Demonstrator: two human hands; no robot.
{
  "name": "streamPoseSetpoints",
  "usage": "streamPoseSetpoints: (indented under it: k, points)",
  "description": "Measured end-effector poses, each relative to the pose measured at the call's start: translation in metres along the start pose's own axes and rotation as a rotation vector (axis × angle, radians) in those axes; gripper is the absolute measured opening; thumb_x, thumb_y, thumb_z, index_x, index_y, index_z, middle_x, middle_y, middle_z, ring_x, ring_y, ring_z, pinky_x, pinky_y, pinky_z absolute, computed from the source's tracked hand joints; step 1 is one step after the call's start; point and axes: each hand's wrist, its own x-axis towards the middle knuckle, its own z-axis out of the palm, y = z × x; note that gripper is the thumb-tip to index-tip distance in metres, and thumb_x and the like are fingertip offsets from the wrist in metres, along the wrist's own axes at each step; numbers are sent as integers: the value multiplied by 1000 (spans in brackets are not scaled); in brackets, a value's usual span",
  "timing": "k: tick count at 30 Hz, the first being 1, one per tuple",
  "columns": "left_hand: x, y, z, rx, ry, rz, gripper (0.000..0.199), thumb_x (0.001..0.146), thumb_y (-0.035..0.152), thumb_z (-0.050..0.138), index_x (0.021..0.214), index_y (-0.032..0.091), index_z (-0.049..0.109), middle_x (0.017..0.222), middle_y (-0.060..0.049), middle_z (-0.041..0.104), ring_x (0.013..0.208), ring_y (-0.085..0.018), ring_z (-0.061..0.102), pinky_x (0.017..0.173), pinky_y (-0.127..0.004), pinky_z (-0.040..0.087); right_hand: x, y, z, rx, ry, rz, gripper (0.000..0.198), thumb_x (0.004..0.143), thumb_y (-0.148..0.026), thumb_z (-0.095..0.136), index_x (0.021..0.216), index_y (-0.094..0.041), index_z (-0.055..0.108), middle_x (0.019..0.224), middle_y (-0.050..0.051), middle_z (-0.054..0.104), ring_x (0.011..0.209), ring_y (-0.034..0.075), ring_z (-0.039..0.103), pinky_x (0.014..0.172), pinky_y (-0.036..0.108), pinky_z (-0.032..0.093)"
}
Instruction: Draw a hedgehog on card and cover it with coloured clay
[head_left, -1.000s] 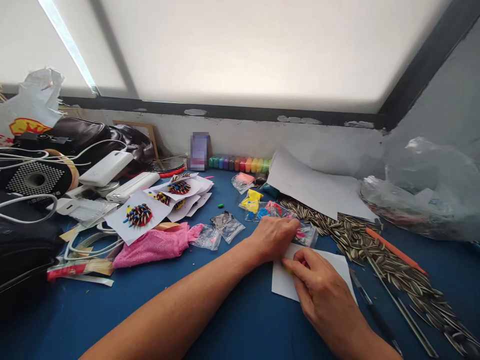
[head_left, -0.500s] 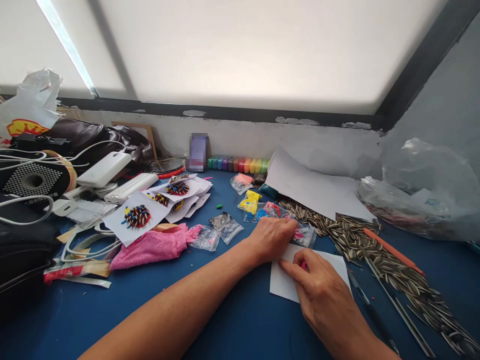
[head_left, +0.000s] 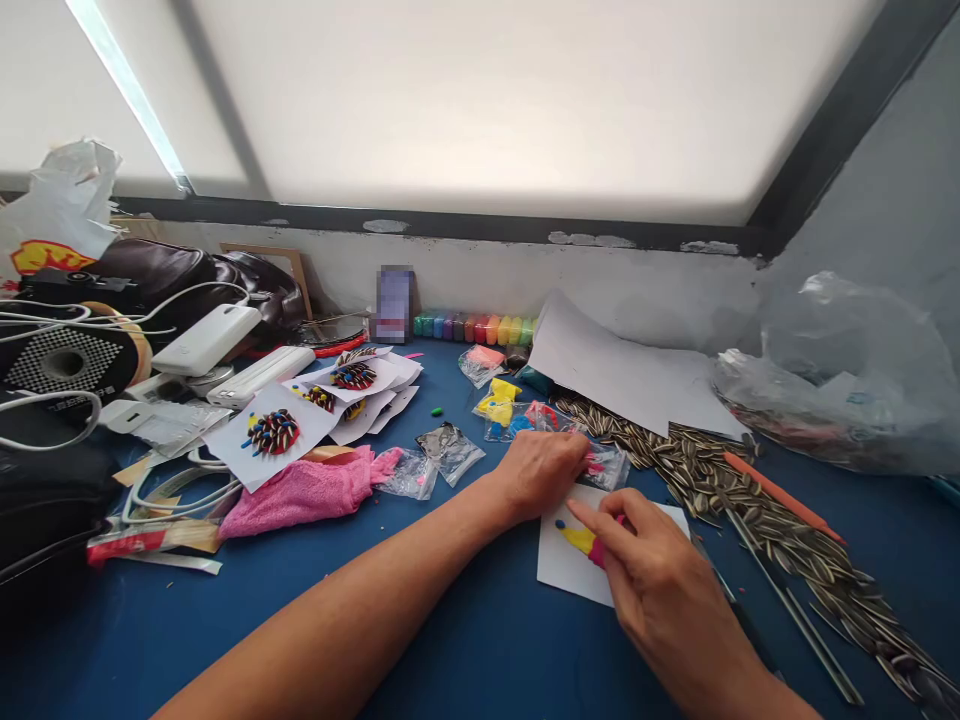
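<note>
A small white paper sheet (head_left: 559,568) lies on the blue table, bearing a flat yellow and magenta clay shape (head_left: 579,540) with a blue dot at its tip. Over the magenta part hovers or rests my right hand (head_left: 652,565), index finger stretched out and the fingers apart; it partly covers the shape. My left hand (head_left: 541,468) is curled at the paper's top edge, beside a clear bag of pink clay (head_left: 606,464). Its fingertips are hidden, so what it grips cannot be made out.
Sunflower seeds (head_left: 697,470) spread along the right, with an orange stick (head_left: 784,497) and a pen (head_left: 750,625). Bags of yellow clay (head_left: 499,402) lie ahead. Left are finished seed hedgehogs on paper (head_left: 274,435), a pink cloth (head_left: 300,495), cables and power banks (head_left: 208,340).
My right hand has shifted slightly right and its index finger has lifted and straightened, uncovering the yellow part and blue dot. My left hand stays in nearly the same place.
</note>
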Motion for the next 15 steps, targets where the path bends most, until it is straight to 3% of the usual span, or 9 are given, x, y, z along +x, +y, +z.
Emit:
streamPoseSetpoints:
  k: [4,9,15]
  points:
    - [0,-1,-3,-66,23,-31,26,98,34,48,85,17,61,88,-6,72,79,-19,66,61,-26,37,-2,11,-10,-54,32,49,35,87,-6,43,103,-20,72,87,7,59,73,18,60,62,30,50]
    - [-1,-3,-7,-190,72,-45,31,97,36,51,77,16,64,75,-4,70,72,-16,63,60,-25,35,-2,28,-18,-87,63,123,30,90,-13,45,105,-19,71,90,7,60,76,18,61,65,30,49]
    - [1,2,-12,-360,191,-81,13,91,21,59,90,16,70,85,-4,72,76,-14,64,68,-23,44,-4,40,-22,-93,89,153,28,94,-21,43,107,-18,68,88,7,60,75,18,61,66,32,48]
